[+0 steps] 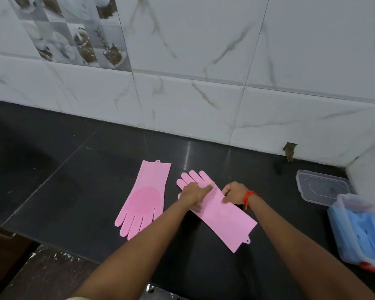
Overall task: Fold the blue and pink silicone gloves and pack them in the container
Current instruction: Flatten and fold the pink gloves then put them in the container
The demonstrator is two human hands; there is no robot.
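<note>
Two pink silicone gloves lie on the black counter. One pink glove (pixel 143 198) lies flat at the left, fingers toward me, untouched. The second pink glove (pixel 223 217) lies diagonally at centre, fingers pointing away, cuff toward the lower right. My left hand (pixel 193 194) presses flat on its palm area. My right hand (pixel 234 192) pinches its far edge near the middle. A clear container (pixel 359 230) at the right edge holds folded blue gloves (pixel 364 228).
A clear plastic lid (pixel 322 187) lies on the counter behind the container. The white marble-tiled wall (pixel 204 94) runs along the back and turns a corner at the right. The counter's front edge (pixel 52 243) drops off at lower left.
</note>
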